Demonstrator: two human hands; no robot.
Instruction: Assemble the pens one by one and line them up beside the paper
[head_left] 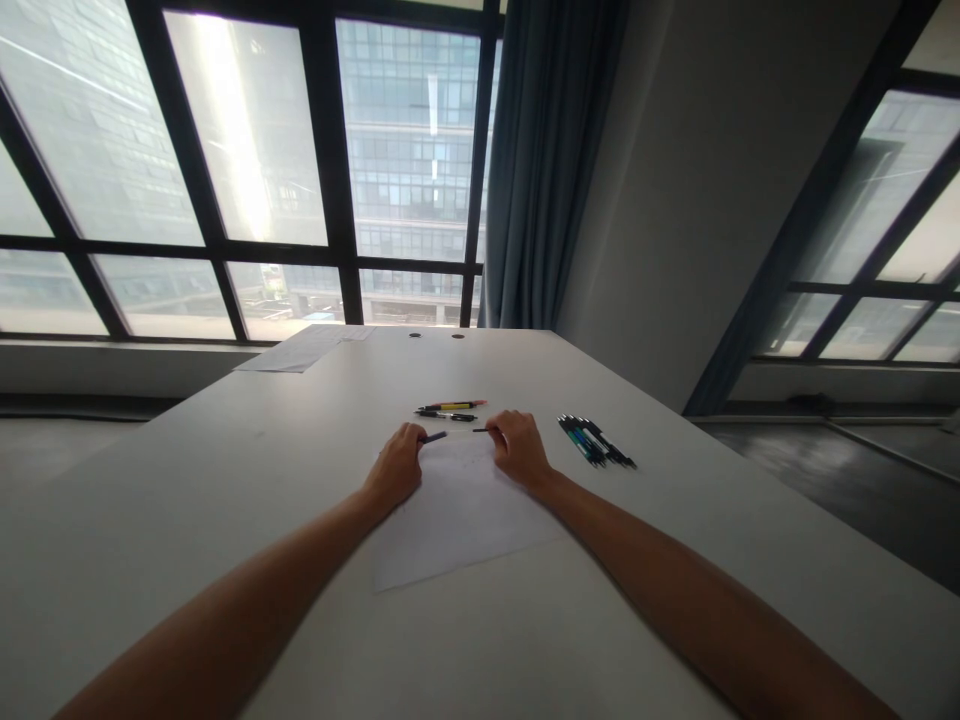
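Observation:
My left hand (pixel 396 466) is closed on a short dark pen piece (pixel 434 437) that points right from the fingertips. My right hand (pixel 517 450) pinches a thin dark stick (pixel 481 430), its tip pointing left toward that piece. A gap separates the two; whether they are parts of one pen I cannot tell. Both hands are over the upper part of a white sheet of paper (pixel 457 530). Just beyond them lie a yellow-and-black pen (pixel 454 405) and a black pen (pixel 448 415).
Several pens (pixel 596 441) lie side by side right of my right hand. Papers (pixel 292 350) rest at the far left of the white table (pixel 322 640). Two dark round spots (pixel 457 336) mark its far edge. Beyond stand windows and a blue curtain (pixel 547 150).

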